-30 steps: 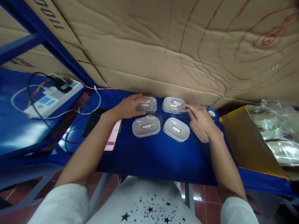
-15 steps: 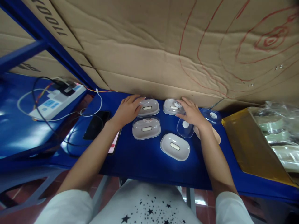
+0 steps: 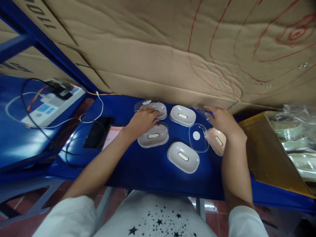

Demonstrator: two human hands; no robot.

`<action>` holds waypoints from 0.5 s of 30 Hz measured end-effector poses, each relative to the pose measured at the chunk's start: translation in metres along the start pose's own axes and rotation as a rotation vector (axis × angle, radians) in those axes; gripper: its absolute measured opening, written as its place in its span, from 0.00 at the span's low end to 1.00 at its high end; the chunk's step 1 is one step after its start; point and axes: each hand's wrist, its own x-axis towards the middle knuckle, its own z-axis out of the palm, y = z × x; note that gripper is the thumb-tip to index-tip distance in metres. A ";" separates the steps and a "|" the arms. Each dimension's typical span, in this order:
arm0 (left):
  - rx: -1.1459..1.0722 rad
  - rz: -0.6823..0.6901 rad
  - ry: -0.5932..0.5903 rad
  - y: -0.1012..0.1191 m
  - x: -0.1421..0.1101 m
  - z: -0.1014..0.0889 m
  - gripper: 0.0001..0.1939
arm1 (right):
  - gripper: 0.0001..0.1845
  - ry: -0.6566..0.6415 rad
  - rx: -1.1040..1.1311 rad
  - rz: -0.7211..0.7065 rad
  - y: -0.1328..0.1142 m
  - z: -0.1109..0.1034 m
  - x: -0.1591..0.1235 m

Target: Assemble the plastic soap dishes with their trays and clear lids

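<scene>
My left hand [image 3: 143, 122] lies over the left pair of pale soap dishes, fingers apart. Its fingertips reach the back left dish [image 3: 161, 110] and its thumb is by the clear lid over the front left dish [image 3: 153, 141]. Another clear lid [image 3: 141, 104] with a round sticker sits askew at the back left dish's left side. At the back right, my right hand [image 3: 219, 119] pinches a tilted clear lid [image 3: 201, 112]. Uncovered beside it is the back middle dish [image 3: 182, 115]. Another uncovered dish [image 3: 183, 156] is nearest me.
A loose clear lid [image 3: 198, 141] lies beside a peach dish [image 3: 216, 141], partly behind my right wrist. To the right stands an open carton [image 3: 269, 158] with wrapped green dishes. Phones [image 3: 98, 132], cables and a power strip [image 3: 54, 102] lie left. Cardboard [image 3: 148, 59] rises behind the blue surface.
My right hand has lifted the lid off the back middle dish and moved right with it. The back left lid has shifted left off its dish; my left hand has moved nearer the front left dish.
</scene>
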 end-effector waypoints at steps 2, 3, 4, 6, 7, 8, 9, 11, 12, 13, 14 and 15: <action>0.012 -0.008 0.000 0.004 0.004 0.000 0.14 | 0.22 0.029 -0.013 -0.014 -0.016 0.007 0.004; 0.017 -0.012 -0.001 0.005 0.006 0.000 0.14 | 0.21 0.019 -0.012 -0.044 -0.026 0.013 0.007; 0.021 -0.014 -0.004 0.006 0.007 0.001 0.14 | 0.20 -0.008 -0.013 -0.089 -0.038 0.021 0.011; 0.028 -0.013 -0.013 0.008 0.008 0.000 0.16 | 0.19 -0.091 -0.040 -0.160 -0.058 0.039 0.017; 0.031 -0.011 -0.017 0.009 0.008 0.000 0.18 | 0.19 -0.128 -0.059 -0.174 -0.066 0.048 0.019; 0.036 -0.009 -0.020 0.009 0.008 -0.001 0.20 | 0.20 -0.153 -0.076 -0.176 -0.071 0.056 0.020; 0.041 -0.010 -0.021 0.010 0.007 -0.002 0.22 | 0.21 -0.166 -0.084 -0.172 -0.073 0.062 0.021; 0.053 -0.019 -0.020 0.011 0.005 -0.003 0.24 | 0.19 -0.174 -0.078 -0.163 -0.073 0.070 0.022; 0.058 -0.024 -0.020 0.012 0.004 -0.003 0.24 | 0.18 -0.179 -0.072 -0.163 -0.071 0.071 0.022; 0.061 -0.030 -0.022 0.012 0.003 -0.003 0.24 | 0.17 -0.187 -0.063 -0.166 -0.069 0.071 0.022; 0.063 -0.034 -0.026 0.013 0.002 -0.003 0.23 | 0.16 -0.195 -0.052 -0.169 -0.067 0.068 0.023; 0.066 -0.037 -0.033 0.013 0.002 -0.003 0.21 | 0.16 -0.203 -0.042 -0.173 -0.065 0.065 0.023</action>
